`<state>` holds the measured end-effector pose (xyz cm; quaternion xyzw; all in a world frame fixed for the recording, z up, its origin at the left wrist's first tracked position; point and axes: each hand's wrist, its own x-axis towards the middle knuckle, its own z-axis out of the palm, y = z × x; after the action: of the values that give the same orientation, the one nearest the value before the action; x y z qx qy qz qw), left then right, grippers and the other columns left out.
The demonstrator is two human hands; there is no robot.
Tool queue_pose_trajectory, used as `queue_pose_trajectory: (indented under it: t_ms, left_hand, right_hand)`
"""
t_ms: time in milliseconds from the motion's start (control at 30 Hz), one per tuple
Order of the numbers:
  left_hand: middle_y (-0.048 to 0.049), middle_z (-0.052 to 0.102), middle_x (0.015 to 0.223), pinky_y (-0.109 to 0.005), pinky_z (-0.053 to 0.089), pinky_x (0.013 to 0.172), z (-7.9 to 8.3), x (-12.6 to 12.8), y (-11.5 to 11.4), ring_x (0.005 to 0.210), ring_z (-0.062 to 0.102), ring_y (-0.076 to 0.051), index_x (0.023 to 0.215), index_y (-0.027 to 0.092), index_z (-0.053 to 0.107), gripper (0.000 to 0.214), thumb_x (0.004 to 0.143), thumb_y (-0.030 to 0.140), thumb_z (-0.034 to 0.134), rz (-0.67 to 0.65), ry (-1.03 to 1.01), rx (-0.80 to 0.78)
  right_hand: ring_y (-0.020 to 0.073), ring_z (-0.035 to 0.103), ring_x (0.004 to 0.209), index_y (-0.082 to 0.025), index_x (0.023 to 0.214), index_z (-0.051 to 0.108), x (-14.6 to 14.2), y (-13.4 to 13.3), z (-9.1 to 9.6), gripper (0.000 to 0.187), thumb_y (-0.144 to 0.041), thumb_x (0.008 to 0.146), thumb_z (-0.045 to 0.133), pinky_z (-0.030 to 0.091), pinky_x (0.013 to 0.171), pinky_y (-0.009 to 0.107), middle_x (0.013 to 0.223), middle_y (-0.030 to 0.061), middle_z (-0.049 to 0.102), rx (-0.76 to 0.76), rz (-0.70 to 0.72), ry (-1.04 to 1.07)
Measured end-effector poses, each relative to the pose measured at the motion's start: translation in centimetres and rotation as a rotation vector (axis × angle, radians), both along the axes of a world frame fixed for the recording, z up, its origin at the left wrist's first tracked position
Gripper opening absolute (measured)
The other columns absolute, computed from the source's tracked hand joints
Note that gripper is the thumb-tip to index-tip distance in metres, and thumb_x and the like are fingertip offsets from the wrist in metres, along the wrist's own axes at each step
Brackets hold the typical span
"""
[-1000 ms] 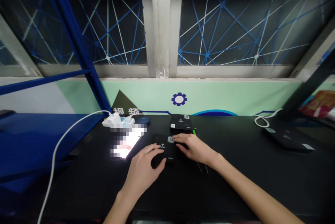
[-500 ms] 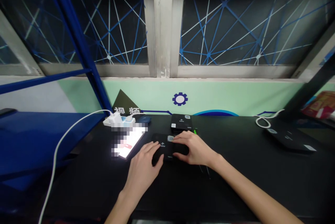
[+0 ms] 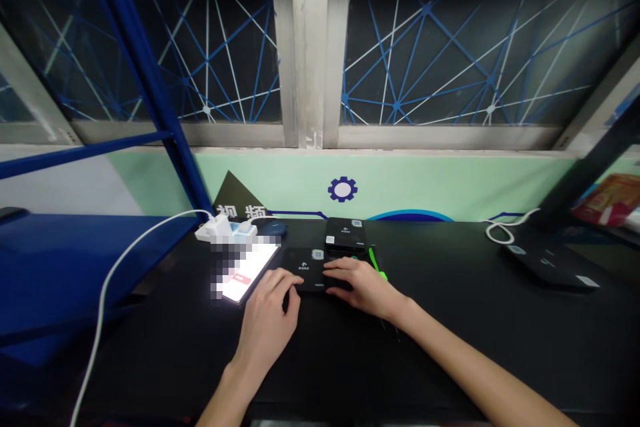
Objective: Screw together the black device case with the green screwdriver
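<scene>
A flat black box [image 3: 310, 266] with a small white label lies on the black table [image 3: 450, 320]. My left hand [image 3: 267, 322] rests at its near left corner, fingers stretched forward and touching its edge. My right hand [image 3: 361, 286] lies flat on the box's right part, fingers extended leftward. A second black box [image 3: 345, 238] stands just behind it. A thin green stick [image 3: 377, 263] lies beside my right hand's far side.
A lit phone [image 3: 247, 274] lies left of the box. Behind it are a white power strip with a charger [image 3: 225, 230], a white cable [image 3: 115, 280] and a dark mouse [image 3: 273, 228]. A black device [image 3: 550, 260] with a white cord sits far right. Blue shelving [image 3: 60, 267] stands left.
Both hands have pushed the near black box away from me, so it now lies close against the second box. My left hand slid to its near left corner.
</scene>
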<state>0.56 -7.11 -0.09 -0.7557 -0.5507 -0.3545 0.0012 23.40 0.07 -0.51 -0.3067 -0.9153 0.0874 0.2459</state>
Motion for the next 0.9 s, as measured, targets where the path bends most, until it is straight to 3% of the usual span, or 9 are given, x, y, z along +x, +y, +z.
queue_pose_trajectory:
  t_ms: [167, 333, 700, 900]
  left_hand:
    - [-0.0009, 0.066, 0.084, -0.033, 0.051, 0.071, 0.2, 0.2, -0.3, 0.084, 0.062, -0.021, 0.079, 0.024, 0.063, 0.026, 0.092, 0.014, 0.043, 0.023, 0.058, -0.072]
    - [-0.0024, 0.068, 0.095, -0.033, 0.054, 0.076, -0.3, 0.1, -0.1, 0.092, 0.064, -0.022, 0.094, 0.025, 0.068, 0.025, 0.092, 0.015, 0.045, 0.026, 0.077, -0.111]
    - [-0.0042, 0.066, 0.11, -0.037, 0.053, 0.091, -0.3, 0.2, -0.2, 0.103, 0.064, -0.022, 0.113, 0.025, 0.064, 0.026, 0.094, 0.019, 0.047, -0.105, 0.04, -0.181]
    - [-0.0027, 0.067, 0.116, -0.035, 0.052, 0.092, 0.9, -0.7, 0.6, 0.106, 0.065, -0.022, 0.12, 0.028, 0.061, 0.028, 0.095, 0.024, 0.049, -0.21, 0.099, -0.26]
  right_hand:
    - [0.0249, 0.065, 0.109, -0.019, 0.12, 0.07, -0.2, 0.0, -0.1, 0.031, -0.032, 0.093, 0.064, 0.052, 0.097, 0.039, 0.124, 0.01, 0.07, 0.047, -0.03, -0.007]
    - [0.0257, 0.063, 0.108, -0.019, 0.12, 0.07, -0.3, -0.3, 0.3, 0.031, -0.032, 0.092, 0.064, 0.052, 0.096, 0.041, 0.123, 0.0102, 0.07, 0.092, -0.061, -0.045]
    - [0.0234, 0.064, 0.103, -0.021, 0.112, 0.071, 0.5, -0.4, 2.0, 0.024, -0.022, 0.095, 0.055, 0.054, 0.09, 0.037, 0.115, 0.0075, 0.071, 0.108, -0.113, 0.014]
    - [0.0239, 0.063, 0.097, -0.019, 0.103, 0.072, 0.9, -0.1, 2.2, 0.026, -0.01, 0.089, 0.052, 0.052, 0.087, 0.038, 0.105, 0.0075, 0.073, 0.129, -0.125, -0.055]
